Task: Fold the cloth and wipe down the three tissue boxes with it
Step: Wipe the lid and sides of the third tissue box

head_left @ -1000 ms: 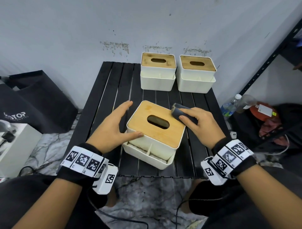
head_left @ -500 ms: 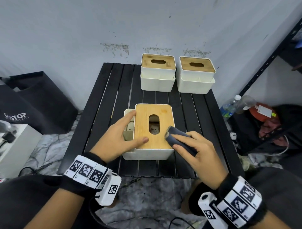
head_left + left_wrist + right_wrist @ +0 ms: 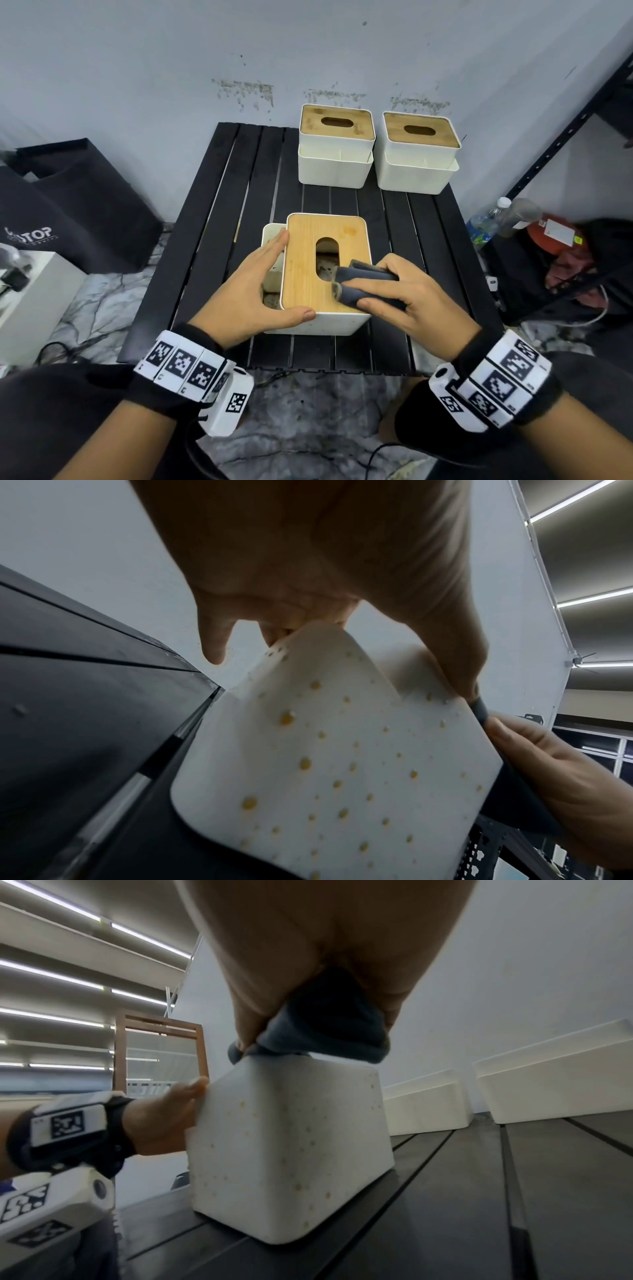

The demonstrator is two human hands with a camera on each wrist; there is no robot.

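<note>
A white tissue box (image 3: 339, 323) with a bamboo lid (image 3: 305, 260) stands at the near middle of the black slatted table (image 3: 236, 205). My left hand (image 3: 270, 274) braces its left front corner, fingers straight along the lid's edge, thumb on the front wall. My right hand (image 3: 376, 291) grips the folded dark grey cloth (image 3: 363, 274) and presses it on the lid beside the slot. The right wrist view shows the cloth (image 3: 325, 1026) on top of the speckled box (image 3: 291, 1145). Two more tissue boxes (image 3: 335, 144) (image 3: 416, 150) stand side by side at the table's far edge.
A black bag (image 3: 78, 205) and a white block (image 3: 30, 301) sit on the floor to the left. On the right are plastic bottles (image 3: 486, 222), a red item and a black metal rack (image 3: 565, 137). Cables lie on the marble floor in front.
The near box has been turned from a slanted stance to lie lengthwise away from me. My right hand brought the cloth from the lid's far right corner to the near right, by the slot.
</note>
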